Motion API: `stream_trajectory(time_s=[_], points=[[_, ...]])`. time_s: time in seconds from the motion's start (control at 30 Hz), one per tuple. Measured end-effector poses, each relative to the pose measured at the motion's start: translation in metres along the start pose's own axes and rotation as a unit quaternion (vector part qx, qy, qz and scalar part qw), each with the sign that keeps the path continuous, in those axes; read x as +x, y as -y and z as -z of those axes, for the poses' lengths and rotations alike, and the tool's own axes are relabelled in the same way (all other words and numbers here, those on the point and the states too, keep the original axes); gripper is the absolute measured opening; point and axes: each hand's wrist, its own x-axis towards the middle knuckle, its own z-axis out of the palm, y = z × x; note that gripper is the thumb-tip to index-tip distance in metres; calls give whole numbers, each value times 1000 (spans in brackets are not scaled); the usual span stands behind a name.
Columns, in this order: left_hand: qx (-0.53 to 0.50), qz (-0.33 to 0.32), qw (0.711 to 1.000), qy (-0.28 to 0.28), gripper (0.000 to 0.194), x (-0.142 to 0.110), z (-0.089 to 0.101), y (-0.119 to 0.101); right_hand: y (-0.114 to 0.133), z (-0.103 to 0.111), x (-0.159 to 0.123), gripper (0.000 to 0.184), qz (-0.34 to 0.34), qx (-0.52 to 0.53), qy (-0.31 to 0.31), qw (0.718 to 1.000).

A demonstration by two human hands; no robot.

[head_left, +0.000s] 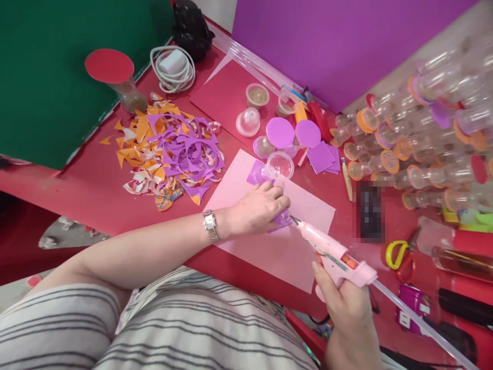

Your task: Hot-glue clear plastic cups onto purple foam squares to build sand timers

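My left hand [259, 209] is closed over a small clear plastic cup with a purple base [283, 219], pressing it onto a pink paper sheet [285, 252]. My right hand [346, 303] grips a pink glue gun [331, 252], whose nozzle tip touches the cup by my left fingers. Another clear cup [279, 165] on a purple square lies just beyond my left hand.
A heap of purple and orange paper scraps [173, 151] lies to the left. Purple discs [280, 132], small cups and purple squares [322, 156] sit behind. Many clear capped bottles [423, 133] are stacked at right. Yellow-handled scissors [400, 255] and a white cable coil [173, 67] are on the red table [84, 185].
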Motion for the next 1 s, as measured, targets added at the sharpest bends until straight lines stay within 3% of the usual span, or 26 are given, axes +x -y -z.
stream_trajectory(time_s=[0.37, 0.5, 0.83, 1.0], points=[[0, -2, 1000, -1, 22, -1, 0, 0, 6, 9, 10, 32, 6, -16, 17, 1000], [1, 1, 1000, -3, 21, -1, 0, 0, 8, 6, 5, 33, 0, -28, -21, 999], [-3, 5, 1000, 7, 23, 0, 2, -1, 6, 3, 1, 18, 17, -1, -5, 1000], [-3, 2, 1000, -1, 25, -1, 0, -1, 6, 1, 1, 25, -13, -4, -17, 1000]])
